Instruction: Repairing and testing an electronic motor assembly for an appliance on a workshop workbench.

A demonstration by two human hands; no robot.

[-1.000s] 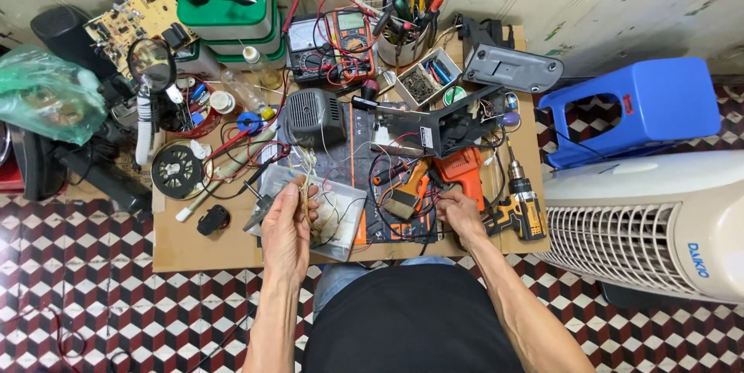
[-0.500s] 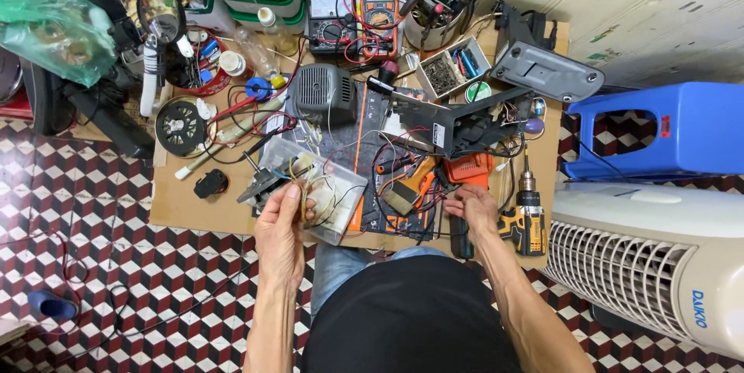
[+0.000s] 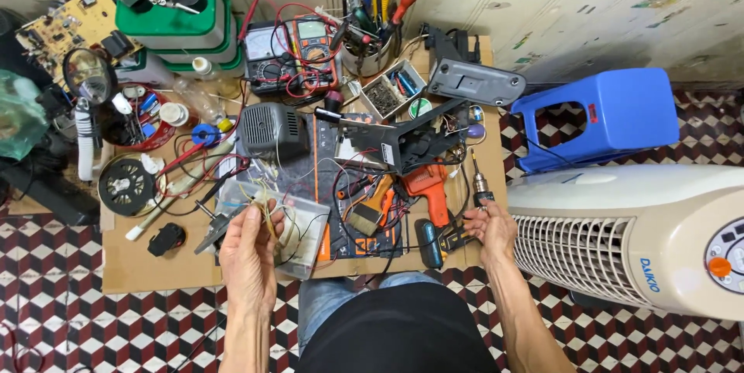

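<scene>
the left hand (image 3: pixel 249 253) pinches a bundle of thin pale wires (image 3: pixel 267 204) over a clear plastic box (image 3: pixel 298 230) just beside its fingers. well apart from it, the right hand (image 3: pixel 490 227) closes on a cordless drill (image 3: pixel 479 187), with an orange tool (image 3: pixel 426 185) lying between the two hands

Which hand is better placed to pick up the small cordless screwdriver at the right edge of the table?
The right hand, probably. It rests at the screwdriver, with the fingers already touching it. The left hand is far across the table, busy holding thin wires over a clear plastic box.
</scene>
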